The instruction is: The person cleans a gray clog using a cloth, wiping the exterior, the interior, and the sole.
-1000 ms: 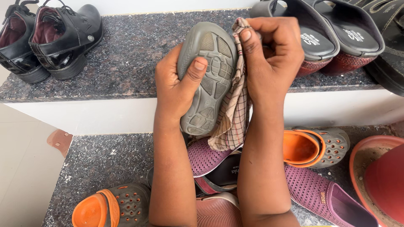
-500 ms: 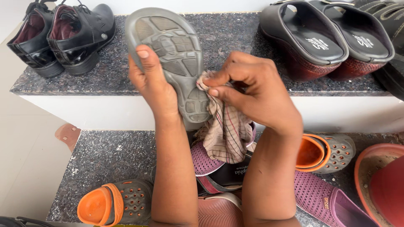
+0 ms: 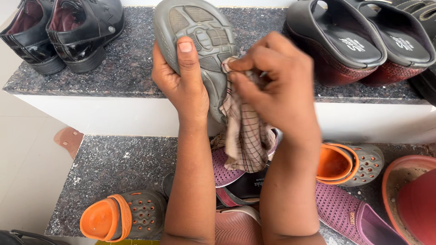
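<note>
View: from the person's head, looking down at two bare forearms rising from the bottom centre of the frame toward two dark speckled stone steps.
Left hand: upper centre, its grip clenched around a grey shoe, thumb pressed flat across the sole, fingers hidden behind it.
Grey shoe: held sole toward the camera, toe near the top edge, tilted slightly left, raised in front of the upper step.
Right hand: just right of the shoe, its grip pinched on a bunched corner of a checked cloth, pressing it against the right side of the sole.
Checked cloth: beige with dark red lines, hanging from the fingertips down the centre of the frame, between the two forearms.
Upper left: a pair of black leather shoes standing side by side on the upper step.
Upper right: a pair of black slip-on sandals with dark red wedge soles on the same step.
Lower step: speckled stone across the bottom half of the frame.
Lower left: a grey clog with orange lining lying on the lower step.
Right of centre: its matching grey and orange clog, beside the right forearm.
Lower centre and right: purple mesh shoes, one partly hidden beneath the cloth, one at lower right.
Far right edge: the rim of a terracotta-coloured pot.
</note>
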